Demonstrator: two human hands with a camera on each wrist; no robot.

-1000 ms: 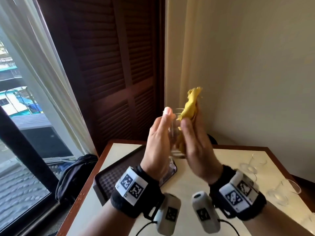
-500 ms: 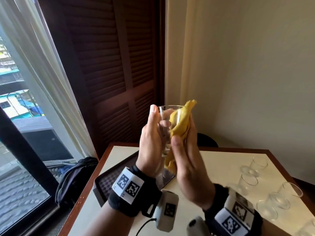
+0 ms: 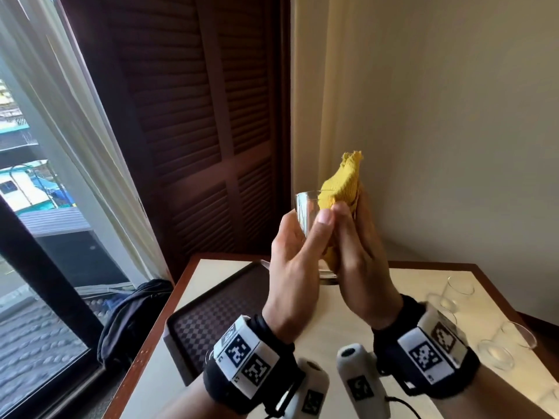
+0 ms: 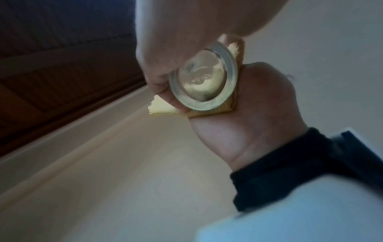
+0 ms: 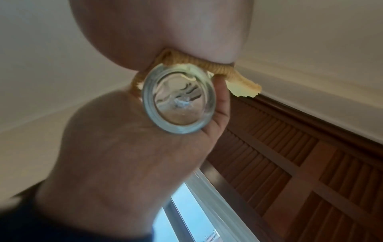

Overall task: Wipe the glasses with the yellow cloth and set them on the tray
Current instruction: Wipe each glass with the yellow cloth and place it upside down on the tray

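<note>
My left hand point(image 3: 302, 234) grips a clear glass point(image 3: 306, 211) upright at chest height, thumb in front and fingers behind. My right hand point(image 3: 352, 213) pinches the yellow cloth point(image 3: 343, 184) and presses it to the glass's right side; a corner of cloth sticks up above the rim. Both wrist views look up at the glass's thick round base point(image 4: 204, 78) point(image 5: 180, 98), with the cloth point(image 4: 161, 108) point(image 5: 240, 81) wrapped beside it. The dark checkered tray point(image 3: 211, 316) lies on the table below my left hand.
Several more clear glasses point(image 3: 459, 290) point(image 3: 496, 353) lie on the cream table point(image 3: 341, 322) at the right. A dark bag point(image 3: 133, 316) sits on the floor by the window. Wooden shutters and a curtain stand behind the table.
The right hand has worked the cloth along the glass, down into it and back up past the rim. My left thumb has come round the front of the glass. Both hands stay raised.
</note>
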